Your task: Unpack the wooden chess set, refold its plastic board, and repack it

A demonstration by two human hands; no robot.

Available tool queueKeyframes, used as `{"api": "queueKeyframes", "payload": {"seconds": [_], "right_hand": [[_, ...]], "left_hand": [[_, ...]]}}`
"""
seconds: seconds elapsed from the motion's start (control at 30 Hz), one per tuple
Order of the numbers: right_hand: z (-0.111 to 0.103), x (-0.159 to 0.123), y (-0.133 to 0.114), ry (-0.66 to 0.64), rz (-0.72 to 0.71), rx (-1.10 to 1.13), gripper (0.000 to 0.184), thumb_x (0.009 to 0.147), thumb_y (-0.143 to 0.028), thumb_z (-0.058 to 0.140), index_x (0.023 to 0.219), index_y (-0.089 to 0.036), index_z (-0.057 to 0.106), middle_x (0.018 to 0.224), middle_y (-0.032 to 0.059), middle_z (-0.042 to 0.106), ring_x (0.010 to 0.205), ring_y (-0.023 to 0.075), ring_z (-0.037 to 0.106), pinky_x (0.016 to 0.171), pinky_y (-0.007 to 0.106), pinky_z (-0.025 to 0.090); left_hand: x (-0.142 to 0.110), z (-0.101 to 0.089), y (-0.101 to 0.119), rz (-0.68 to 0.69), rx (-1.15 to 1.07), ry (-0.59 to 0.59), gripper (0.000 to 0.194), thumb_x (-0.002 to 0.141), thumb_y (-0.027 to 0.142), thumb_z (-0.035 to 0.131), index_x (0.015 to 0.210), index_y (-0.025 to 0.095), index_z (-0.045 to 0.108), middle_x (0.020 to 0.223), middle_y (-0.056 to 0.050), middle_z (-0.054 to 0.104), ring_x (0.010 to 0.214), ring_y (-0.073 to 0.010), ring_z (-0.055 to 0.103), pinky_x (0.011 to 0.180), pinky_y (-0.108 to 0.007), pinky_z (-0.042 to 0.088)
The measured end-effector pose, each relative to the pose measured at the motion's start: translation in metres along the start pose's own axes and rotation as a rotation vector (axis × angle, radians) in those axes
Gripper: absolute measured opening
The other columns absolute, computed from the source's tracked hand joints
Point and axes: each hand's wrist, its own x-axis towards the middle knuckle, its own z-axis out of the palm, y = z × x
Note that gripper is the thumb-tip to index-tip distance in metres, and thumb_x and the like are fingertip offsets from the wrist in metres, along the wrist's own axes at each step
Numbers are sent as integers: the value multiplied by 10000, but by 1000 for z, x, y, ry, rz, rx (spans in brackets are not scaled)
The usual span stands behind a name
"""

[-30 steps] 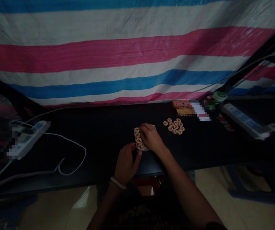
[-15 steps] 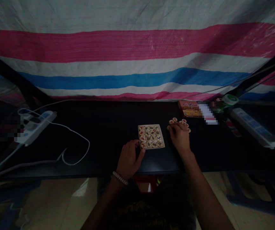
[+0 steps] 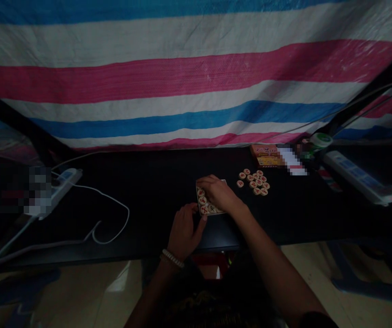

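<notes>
Xiangqi pieces [image 3: 253, 183] still lie loose just right of the right hand [image 3: 218, 193], which spreads flat over a square tray [image 3: 210, 214] showing rows of pieces; the left hand [image 3: 184, 232], loosely curled, touches its near corner.

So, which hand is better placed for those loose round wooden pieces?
Probably the right hand, lying on the square pale board, nearer the loose round wooden pieces than the left hand.

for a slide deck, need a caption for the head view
Right hand over a tray of xiangqi pieces, left hand at its edge, loose pieces beside it on a black table
</notes>
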Motion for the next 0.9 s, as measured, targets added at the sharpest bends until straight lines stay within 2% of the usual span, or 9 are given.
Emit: {"api": "queueKeyframes", "payload": {"seconds": [0.23, 0.57, 0.7, 0.8, 0.9], "right_hand": [[-2, -12, 3, 6, -15, -76, 422, 931, 2, 563, 1273, -184, 723, 1257, 105, 733, 1111, 250, 619, 979, 391, 520], [1, -13, -1, -17, 53, -102, 525, 912, 23, 535, 1373, -199, 656, 1275, 105, 642, 1086, 243, 573, 950, 373, 498], [1, -11, -3, -22, 91, -118, 423, 954, -11, 526, 1322, -172, 660, 1250, 117, 648, 1084, 250, 582, 965, 393, 510], [-3, -21, -5, 62, 152, -70, 304, 1006, -90, 521, 1275, -147, 651, 1245, 142, 653, 1094, 266, 605, 988, 421, 530], [-7, -54, -1, 265, 267, -17, 270, 1033, -195, 535, 1285, -172, 631, 1239, 146, 647, 1130, 275, 630, 1014, 434, 540]], "left_hand": [[2, 0, -1, 1, -4, 5, 323, 1079, 407, 543, 1311, 183, 529, 1113, -117, 691, 1029, -293, 687, 922, -487, 560], [3, -2, 2, 10, -2, 6, 321, 1079, 410, 536, 1294, 173, 545, 1118, -123, 699, 1046, -293, 692, 929, -478, 562], [3, -1, 1, 5, -1, 1, 329, 1083, 423, 529, 1297, 174, 535, 1111, -118, 695, 1028, -292, 692, 932, -492, 558], [2, -1, 0, 2, -1, 6, 327, 1085, 423, 528, 1301, 178, 529, 1112, -118, 690, 1034, -293, 690, 931, -491, 559], [1, -1, 0, 1, -12, 4, 325, 1082, 413, 538, 1311, 182, 523, 1125, -120, 688, 1039, -288, 687, 937, -486, 561]]}}
